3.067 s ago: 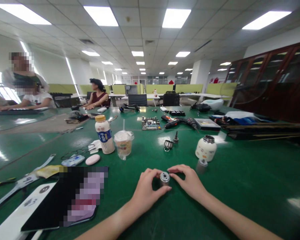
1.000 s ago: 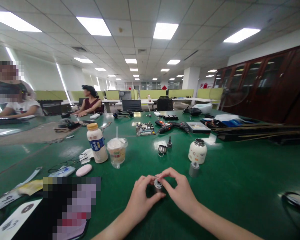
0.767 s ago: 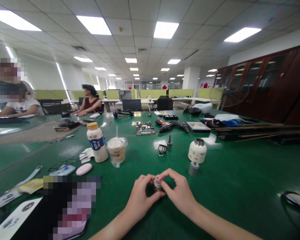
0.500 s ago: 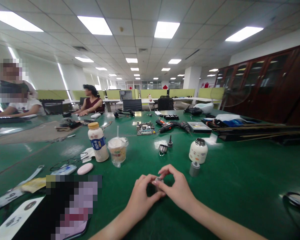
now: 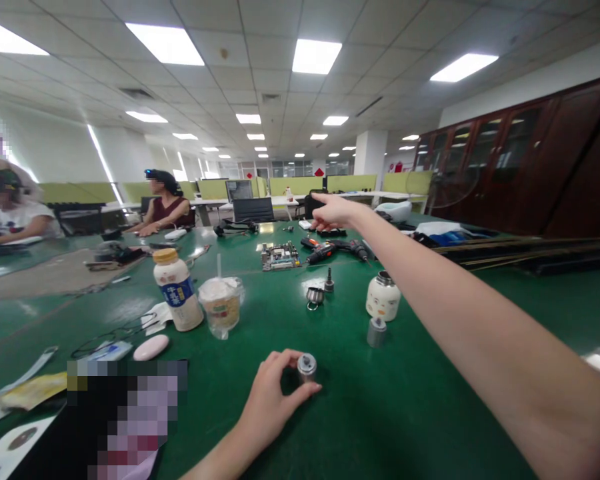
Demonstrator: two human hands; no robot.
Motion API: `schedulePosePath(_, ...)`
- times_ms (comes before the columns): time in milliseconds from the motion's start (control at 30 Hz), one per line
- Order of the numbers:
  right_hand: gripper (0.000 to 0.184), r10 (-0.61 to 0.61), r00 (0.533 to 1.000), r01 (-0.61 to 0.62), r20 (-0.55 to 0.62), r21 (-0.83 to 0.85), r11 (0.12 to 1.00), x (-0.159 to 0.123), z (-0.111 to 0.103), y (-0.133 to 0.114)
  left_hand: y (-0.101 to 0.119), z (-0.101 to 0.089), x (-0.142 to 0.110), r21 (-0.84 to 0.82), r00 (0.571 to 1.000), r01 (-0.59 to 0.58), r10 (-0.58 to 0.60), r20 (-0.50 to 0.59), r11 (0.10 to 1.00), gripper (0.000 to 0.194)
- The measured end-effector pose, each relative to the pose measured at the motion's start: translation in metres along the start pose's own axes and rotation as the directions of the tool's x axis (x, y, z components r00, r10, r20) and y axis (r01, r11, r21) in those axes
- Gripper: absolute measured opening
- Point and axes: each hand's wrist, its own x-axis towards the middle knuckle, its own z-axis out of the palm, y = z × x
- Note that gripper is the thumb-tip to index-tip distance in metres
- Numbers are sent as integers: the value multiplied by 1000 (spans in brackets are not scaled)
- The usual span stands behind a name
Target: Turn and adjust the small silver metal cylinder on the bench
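My left hand [image 5: 273, 393] has its thumb and index finger around a small silver metal cylinder [image 5: 307, 368], which stands upright on the green table and has a small stub on its top. My right hand [image 5: 333, 212] is stretched far forward over the table, its index finger pointing left and the others loosely curled, with nothing seen in it. Below that hand lie the power drills [image 5: 325, 250] and a circuit board [image 5: 280, 256]. A similar metal cylinder [image 5: 377, 332] stands before a cream-coloured bottle [image 5: 383, 297], under my right forearm.
A small metal pot [image 5: 315, 297] and a dark drill-chuck-like part [image 5: 329, 281] stand mid-table. To the left are a milk tea bottle [image 5: 178, 291], a bagged cup [image 5: 221, 305] and a pink oval case [image 5: 151, 347]. Several people sit or stand at the far left.
My right hand has let go of the metal cylinder and reached far forward. My left hand stays around it. The view has turned slightly right.
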Motion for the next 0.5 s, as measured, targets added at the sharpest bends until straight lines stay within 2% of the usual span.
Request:
schedulePosePath(67, 57, -39, 998, 37, -59, -39, 999, -14, 3, 5, 1, 0, 0, -2, 1000, 4, -4, -2, 1000, 29)
schedulePosePath(133, 63, -122, 989, 115, -79, -88, 990, -40, 10, 15, 2, -1, 0, -7, 1000, 9, -9, -1, 1000, 29)
schedulePosePath(200, 61, -322, 947, 312, -3, -241, 919, -75, 22, 29, 2, -1, 0, -14, 1000, 10, -10, 0, 1000, 29)
schedulePosePath(233, 57, -359, 931, 365, 69, -259, 894, -96, 29, 37, 2, -1, 0, -17, 1000, 10, -10, -1, 1000, 29)
schedulePosePath(267, 51, -354, 926, 375, 130, -237, 896, -116, 37, 46, 2, -1, 0, -19, 1000, 9, -9, -3, 1000, 30)
schedulePosePath(367, 33, -272, 925, 303, 266, -83, 949, -170, 57, 69, 1, 1, 1, -18, 1000, 9, -9, -12, 1000, 31)
schedulePosePath(433, 25, -249, 911, 282, 328, -56, 958, -193, 65, 80, 0, 2, 2, -11, 1000, 14, -15, -16, 1000, 32)
schedulePosePath(500, 19, -235, 898, 261, 372, -18, 965, -204, 68, 86, -1, 2, 2, -3, 1000, 23, -23, -15, 1000, 32)
